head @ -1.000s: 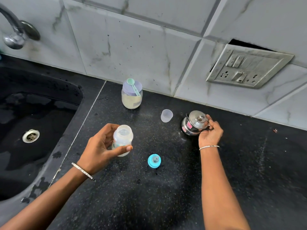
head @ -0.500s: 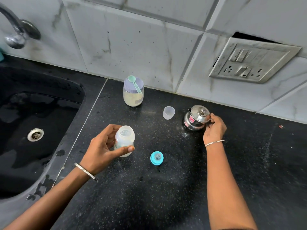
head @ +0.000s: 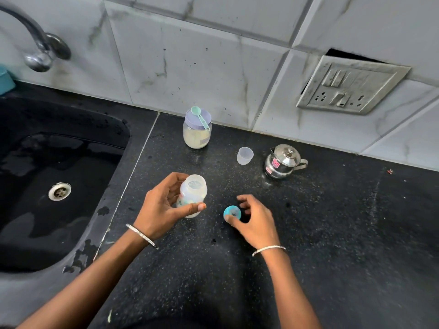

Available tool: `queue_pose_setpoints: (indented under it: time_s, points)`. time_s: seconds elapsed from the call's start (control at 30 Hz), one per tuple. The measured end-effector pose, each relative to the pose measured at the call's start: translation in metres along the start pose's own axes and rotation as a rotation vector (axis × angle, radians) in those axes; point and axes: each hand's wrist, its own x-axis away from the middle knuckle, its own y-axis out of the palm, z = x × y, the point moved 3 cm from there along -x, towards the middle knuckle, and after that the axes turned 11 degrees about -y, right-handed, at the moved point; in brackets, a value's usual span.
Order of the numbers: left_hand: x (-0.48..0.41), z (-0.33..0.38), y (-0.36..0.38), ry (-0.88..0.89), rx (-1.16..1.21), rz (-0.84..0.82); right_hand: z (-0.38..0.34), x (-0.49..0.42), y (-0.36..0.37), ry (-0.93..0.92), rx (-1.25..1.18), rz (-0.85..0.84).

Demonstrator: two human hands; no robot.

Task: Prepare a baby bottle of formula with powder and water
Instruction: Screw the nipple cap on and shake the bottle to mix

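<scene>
My left hand (head: 162, 207) grips the clear baby bottle (head: 193, 192), which stands upright on the black counter with its mouth uncovered. My right hand (head: 255, 222) hovers over the blue nipple cap (head: 232, 212) on the counter, thumb touching its near edge and fingers spread around it. A powder jar (head: 196, 136) with a lilac lid carries a green scoop (head: 199, 116) and stands near the wall. A small clear cup (head: 244, 156) and a small steel kettle (head: 282, 162) with its lid on stand to the right of the jar.
A black sink (head: 59, 176) with a drain lies to the left, a tap (head: 38, 48) above it. The tiled wall behind holds a socket plate (head: 351, 89). The black counter (head: 344, 233) stretches to the right.
My right hand has let go of the steel kettle's handle and moved down and left to the blue nipple cap. My left hand keeps holding the bottle in place.
</scene>
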Motion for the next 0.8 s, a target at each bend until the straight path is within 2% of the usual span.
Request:
queue_pose_setpoints:
  time_s: [0.07,0.17,0.27,0.33,0.4,0.47,0.53,0.6,0.67,0.8]
  points:
    - [0.004,-0.001,-0.001,0.005,0.006,-0.007,-0.005,0.001,0.011,-0.067,0.156,-0.057]
    - [0.012,0.001,-0.001,0.021,0.001,-0.016,-0.013,-0.001,0.018,-0.13,0.31,-0.055]
    - [0.018,0.002,-0.002,0.034,0.008,-0.019,-0.02,-0.001,0.017,-0.159,0.373,-0.043]
    - [0.023,0.005,-0.005,0.057,-0.008,-0.017,-0.032,0.002,0.006,-0.168,0.264,0.028]
    - [0.027,0.007,-0.008,0.084,-0.041,-0.01,-0.051,0.004,-0.015,-0.173,0.072,0.125]
    - [0.03,0.007,-0.01,0.097,-0.049,-0.008,-0.079,0.008,-0.04,-0.207,-0.141,0.149]
    - [0.033,0.007,-0.01,0.107,-0.049,-0.006,-0.108,0.013,-0.062,-0.266,-0.335,0.052]
    - [0.036,0.007,-0.011,0.117,-0.059,-0.015,-0.135,0.02,-0.078,-0.343,-0.36,-0.095]
    - [0.039,0.008,-0.01,0.13,-0.072,-0.032,-0.154,0.025,-0.085,-0.417,-0.265,-0.204]
    - [0.045,0.012,-0.009,0.172,-0.108,-0.057,-0.178,0.029,-0.086,-0.532,-0.024,-0.293]
